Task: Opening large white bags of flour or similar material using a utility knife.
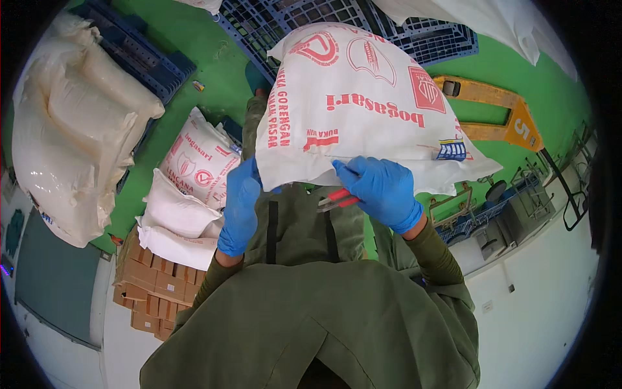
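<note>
Right in front of me is a large, full white woven sack with red print and a wheat-ear emblem. Its stitched hem faces my body, and a small blue-and-white label sits near that edge. My left hand, in a blue glove, grips the sack's near left corner; some of its fingers are hidden behind the fabric. My right hand, also gloved in blue, holds a red-handled hand tool with a metal end pointing left. The fingers of that hand rest against the sack's near hem.
Blue plastic pallets lie beyond the sack on the green floor. A yellow pallet jack stands at right. Glossy plastic-wrapped bags, more white sacks and stacked cardboard boxes are at left. Metal trolleys line the right wall.
</note>
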Demonstrator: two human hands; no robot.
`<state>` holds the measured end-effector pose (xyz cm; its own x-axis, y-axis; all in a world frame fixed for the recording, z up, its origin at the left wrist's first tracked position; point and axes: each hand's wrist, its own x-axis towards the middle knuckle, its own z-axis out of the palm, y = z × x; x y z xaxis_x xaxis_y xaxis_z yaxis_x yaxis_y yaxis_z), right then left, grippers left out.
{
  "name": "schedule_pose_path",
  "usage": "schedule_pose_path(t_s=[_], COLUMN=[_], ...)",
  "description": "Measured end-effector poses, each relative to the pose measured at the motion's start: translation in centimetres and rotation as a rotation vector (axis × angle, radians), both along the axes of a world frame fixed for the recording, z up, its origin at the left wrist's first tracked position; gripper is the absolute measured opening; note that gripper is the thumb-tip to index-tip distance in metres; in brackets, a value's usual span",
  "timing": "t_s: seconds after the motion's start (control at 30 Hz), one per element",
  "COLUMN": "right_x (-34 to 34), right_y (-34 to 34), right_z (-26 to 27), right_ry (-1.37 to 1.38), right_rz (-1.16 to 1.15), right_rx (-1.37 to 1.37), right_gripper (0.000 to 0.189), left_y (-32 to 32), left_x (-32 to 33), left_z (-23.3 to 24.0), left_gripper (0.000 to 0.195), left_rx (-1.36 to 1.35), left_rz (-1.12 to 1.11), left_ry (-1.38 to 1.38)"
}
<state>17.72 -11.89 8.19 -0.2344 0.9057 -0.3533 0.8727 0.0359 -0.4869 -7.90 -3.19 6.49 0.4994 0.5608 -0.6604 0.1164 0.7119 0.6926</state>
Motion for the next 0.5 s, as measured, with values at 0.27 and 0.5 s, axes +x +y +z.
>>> schedule_pose_path(t_s=[0.27, 0.5], right_x=[0.4, 0.7], right_y=[1.8, 5.5], right_z=[0.4, -1.2], right_ry=[0.281, 0.156], right_rz=[-0.125, -0.266], right_rx=[0.007, -0.13], right_gripper=[0.018, 0.034], left_y=[1.8, 1.7], left_x=[2.0, 1.8], left_z=[0.2, -1.2], left_gripper=[0.029, 0.032], left_rx=[-0.208, -0.294], left_rz=[0.028, 0.323], left_ry=[0.28, 0.127])
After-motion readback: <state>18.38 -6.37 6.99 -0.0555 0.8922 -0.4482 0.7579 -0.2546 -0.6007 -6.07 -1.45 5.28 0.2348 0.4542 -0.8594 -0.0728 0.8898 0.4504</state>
